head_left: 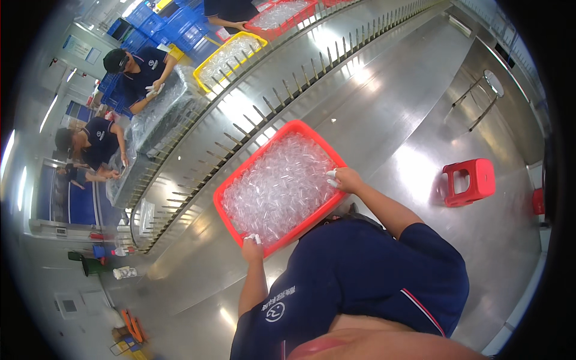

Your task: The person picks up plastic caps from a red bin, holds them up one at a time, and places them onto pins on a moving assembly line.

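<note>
A red plastic basket point(319, 138) is in front of my body, filled with many small clear tube-like pieces point(277, 187). At its near left corner my left hand point(252, 246) is closed on the rim. My right hand point(346, 179) grips the rim on the right side, the thumb over the edge near the pieces. White coverings show on fingers of both hands. The basket lies at a slant in view, its far corner close to a curved row of upright metal pins point(273, 108). What supports it underneath is hidden.
Beyond the pins runs a curved metal line with a yellow basket point(198, 77) and another red basket point(277, 31) of clear pieces. Co-workers point(141, 75) stand on the far side near clear plastic sheeting point(162, 114). On the right are a red stool point(483, 179) and a round-topped stool point(494, 83).
</note>
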### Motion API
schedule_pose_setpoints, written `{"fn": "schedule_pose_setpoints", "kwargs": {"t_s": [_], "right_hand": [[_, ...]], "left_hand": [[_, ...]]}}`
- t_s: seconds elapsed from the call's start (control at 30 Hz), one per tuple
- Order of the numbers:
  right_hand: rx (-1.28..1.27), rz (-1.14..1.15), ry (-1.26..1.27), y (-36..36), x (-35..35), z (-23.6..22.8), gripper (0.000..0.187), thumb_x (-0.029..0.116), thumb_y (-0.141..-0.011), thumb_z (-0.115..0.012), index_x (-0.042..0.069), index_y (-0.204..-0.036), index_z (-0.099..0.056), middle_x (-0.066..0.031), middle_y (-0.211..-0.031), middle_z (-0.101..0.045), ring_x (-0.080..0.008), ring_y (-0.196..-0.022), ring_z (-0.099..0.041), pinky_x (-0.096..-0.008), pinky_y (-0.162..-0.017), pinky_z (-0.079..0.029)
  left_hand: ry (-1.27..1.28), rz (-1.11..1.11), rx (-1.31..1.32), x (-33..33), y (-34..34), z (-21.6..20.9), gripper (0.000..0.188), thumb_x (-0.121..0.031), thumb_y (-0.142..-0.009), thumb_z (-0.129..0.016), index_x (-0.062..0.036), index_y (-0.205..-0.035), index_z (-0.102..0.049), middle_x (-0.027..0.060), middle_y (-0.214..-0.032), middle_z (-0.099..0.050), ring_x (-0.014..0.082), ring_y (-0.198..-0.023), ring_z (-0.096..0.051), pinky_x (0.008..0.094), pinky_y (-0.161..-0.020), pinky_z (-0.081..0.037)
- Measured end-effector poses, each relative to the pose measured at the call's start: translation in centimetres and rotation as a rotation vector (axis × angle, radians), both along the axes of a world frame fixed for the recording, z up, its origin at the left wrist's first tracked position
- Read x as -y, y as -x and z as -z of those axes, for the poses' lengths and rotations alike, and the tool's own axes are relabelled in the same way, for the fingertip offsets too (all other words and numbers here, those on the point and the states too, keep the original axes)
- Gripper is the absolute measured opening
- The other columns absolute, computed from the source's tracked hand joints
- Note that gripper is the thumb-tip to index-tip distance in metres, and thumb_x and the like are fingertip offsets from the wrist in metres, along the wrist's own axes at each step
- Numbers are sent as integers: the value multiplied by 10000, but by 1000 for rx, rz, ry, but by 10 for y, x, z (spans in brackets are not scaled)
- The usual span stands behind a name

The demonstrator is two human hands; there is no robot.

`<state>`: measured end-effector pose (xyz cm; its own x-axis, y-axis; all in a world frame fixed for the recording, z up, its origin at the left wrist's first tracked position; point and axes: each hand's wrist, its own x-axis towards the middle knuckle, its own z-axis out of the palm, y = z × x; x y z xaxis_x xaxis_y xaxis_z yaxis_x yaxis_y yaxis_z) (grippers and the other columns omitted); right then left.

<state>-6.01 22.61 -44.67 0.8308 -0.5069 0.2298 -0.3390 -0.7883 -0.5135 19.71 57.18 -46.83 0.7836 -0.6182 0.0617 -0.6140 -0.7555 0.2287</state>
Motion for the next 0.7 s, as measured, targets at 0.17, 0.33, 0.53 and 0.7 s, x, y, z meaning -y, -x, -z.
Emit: {"fn": "schedule_pose_setpoints", "kwargs": {"t_s": [0.17,0.33,0.53,0.7], "right_hand": [[24,-2,-15,1,-2,-6,226,277,-771,-565,108,-916,-601,-99,-701,-569,-273,-680,-564,-388,-623,-451],[38,-17,-9,4,-3,-12,231,281,-773,-562,109,-922,-602,-98,-681,-568,-274,-663,-565,-392,-615,-452],[46,-53,-25,3,-9,-2,237,282,-776,-561,103,-928,-593,-99,-662,-548,-282,-655,-554,-390,-611,-444],[70,-65,-32,-4,-19,6,226,277,-768,-564,106,-910,-608,-107,-687,-572,-287,-660,-564,-407,-607,-444]], "left_hand": [[16,-12,24,-5,2,1,237,-284,-818,-518,-89,-899,-624,105,-914,-590,284,-822,-575,385,-710,-465],[21,-12,37,-5,6,-7,232,-280,-818,-518,-86,-890,-622,105,-902,-590,278,-828,-574,382,-710,-466],[71,-45,18,-14,-1,-5,206,-226,-794,-575,-43,-881,-610,97,-825,-593,259,-751,-582,370,-665,-460],[903,-493,-403,-15,-14,4,184,-159,-824,-572,25,-828,-585,51,-696,-563,173,-602,-531,297,-579,-450]]}}
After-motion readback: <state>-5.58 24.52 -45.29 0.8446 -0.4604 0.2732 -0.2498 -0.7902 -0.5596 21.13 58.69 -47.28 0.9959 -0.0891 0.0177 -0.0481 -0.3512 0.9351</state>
